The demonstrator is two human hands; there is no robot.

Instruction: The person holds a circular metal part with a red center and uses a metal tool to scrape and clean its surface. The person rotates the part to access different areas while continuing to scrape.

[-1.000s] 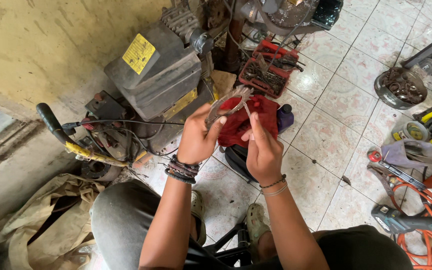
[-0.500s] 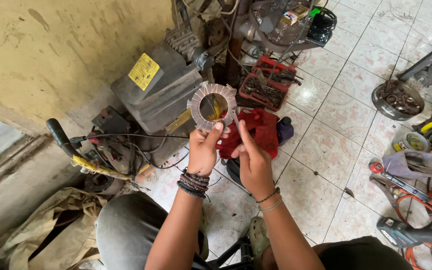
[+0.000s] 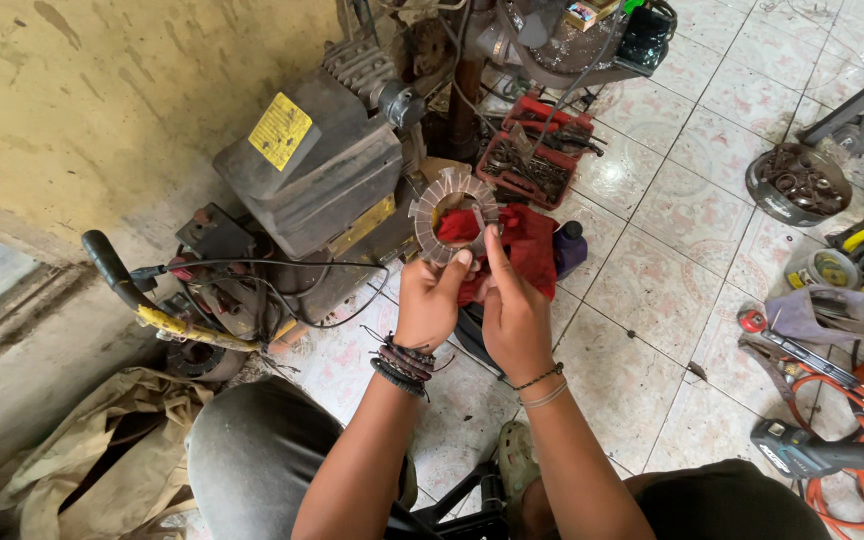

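A flat metal ring disc with notched teeth (image 3: 430, 212) is held up in front of me, its open centre showing red behind it. My left hand (image 3: 430, 303) grips its lower edge, several dark bracelets on that wrist. My right hand (image 3: 512, 312) pinches the disc's lower right rim, index finger pointing up along it. A red cloth (image 3: 522, 250) lies on the floor just beyond my hands.
A grey compressor with a yellow label (image 3: 307, 170) stands at the left by the wall. A red tool tray (image 3: 537, 150) lies beyond it. A bowl of rusty parts (image 3: 797, 185), an orange cord (image 3: 852, 455) and a power tool (image 3: 812, 455) sit at the right on the tiles.
The disc was edge-on and low over the red cloth a second ago. Both hands raised and turned it to face me, and now it sits slightly lower and further right.
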